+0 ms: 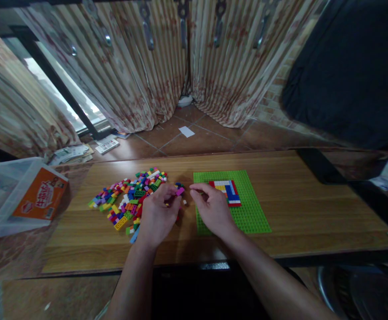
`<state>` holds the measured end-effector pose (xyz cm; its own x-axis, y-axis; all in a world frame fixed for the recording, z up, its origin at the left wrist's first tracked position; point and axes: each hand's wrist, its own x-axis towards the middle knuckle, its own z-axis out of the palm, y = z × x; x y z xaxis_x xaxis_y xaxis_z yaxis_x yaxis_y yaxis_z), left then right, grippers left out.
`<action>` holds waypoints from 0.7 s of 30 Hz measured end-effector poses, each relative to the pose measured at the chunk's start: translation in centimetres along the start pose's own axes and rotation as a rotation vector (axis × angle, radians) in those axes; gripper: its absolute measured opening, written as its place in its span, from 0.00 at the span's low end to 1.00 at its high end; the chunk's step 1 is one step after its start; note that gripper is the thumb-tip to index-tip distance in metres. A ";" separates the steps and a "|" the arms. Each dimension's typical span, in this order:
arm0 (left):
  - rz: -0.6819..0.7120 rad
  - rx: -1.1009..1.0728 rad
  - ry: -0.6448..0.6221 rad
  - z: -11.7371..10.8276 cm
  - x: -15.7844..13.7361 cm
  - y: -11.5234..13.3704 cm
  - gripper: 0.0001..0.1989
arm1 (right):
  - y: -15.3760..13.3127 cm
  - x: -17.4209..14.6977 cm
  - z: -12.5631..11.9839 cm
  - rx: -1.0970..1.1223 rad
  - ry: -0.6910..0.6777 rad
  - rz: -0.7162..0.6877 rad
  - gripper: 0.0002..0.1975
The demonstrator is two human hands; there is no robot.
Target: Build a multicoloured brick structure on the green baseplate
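My left hand (160, 211) is closed at the right side of a loose pile of toy bricks (127, 204), pinching a magenta brick (180, 191) at its fingertips. Across a narrow gap, my right hand (213, 208) reaches over the left part of a green baseplate (250, 209). Its thumb and index finger are drawn together in a pinch; whatever sits between them is too small to make out. On the baseplate lies a flat block of red, white, blue and yellow bricks (232, 193), partly covered by my right hand. A small white brick (184, 202) rests between the hands.
A clear plastic bin (10, 191) with an orange label stands left of the wooden table (314, 213). Black straps or bars (320, 165) cross the table's right end. Beyond it are striped curtains (154, 75), papers (72, 153) on the floor and a dark covered object (347, 75).
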<state>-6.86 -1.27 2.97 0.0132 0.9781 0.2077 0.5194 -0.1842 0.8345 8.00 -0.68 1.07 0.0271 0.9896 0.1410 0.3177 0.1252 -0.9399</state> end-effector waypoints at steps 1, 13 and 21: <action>0.015 0.013 -0.012 0.5 -0.1 0.1 0.03 | 0.2 0.1 -0.2 0.072 -0.014 0.030 0.09; -0.111 -0.452 -0.206 3.6 0.1 1.9 0.06 | 0.6 1.1 -3.9 0.322 -0.127 0.168 0.07; -0.110 -0.406 -0.237 5.8 -0.2 1.4 0.09 | 1.7 1.2 -5.5 0.188 -0.123 0.159 0.07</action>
<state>-1.19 -1.13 1.16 0.1958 0.9803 0.0242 0.1541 -0.0551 0.9865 13.83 0.30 1.31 -0.0568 0.9976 -0.0405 0.1364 -0.0325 -0.9901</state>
